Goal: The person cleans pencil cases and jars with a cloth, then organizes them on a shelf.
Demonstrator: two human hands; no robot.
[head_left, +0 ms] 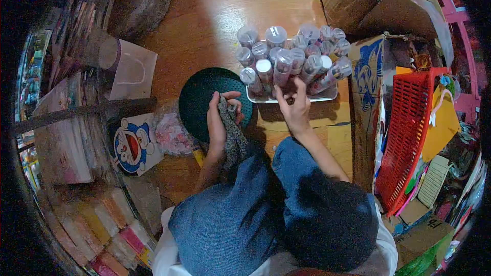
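Observation:
A grey, rough-textured cloth (232,130) is bunched in my left hand (217,122), its lower end hanging toward my knee. My right hand (295,107) is at the front edge of a white tray (317,99). Its thumb and index finger are spread apart just below a clear tube (283,66), with the other fingers curled. Clear plastic tubes with round lids stand crowded in the tray, some leaning outward. Two lids look white, one on a front tube (264,66). Below my left hand lies a dark green round dotted lid or stool top (197,94).
Cardboard boxes (365,71) and a red plastic basket (409,133) line the right side. To the left are a white bag (134,71), a blue cartoon-cat picture (135,144), a clear bag of pink items (175,133) and stacked packs (66,133). The floor (204,30) is wooden.

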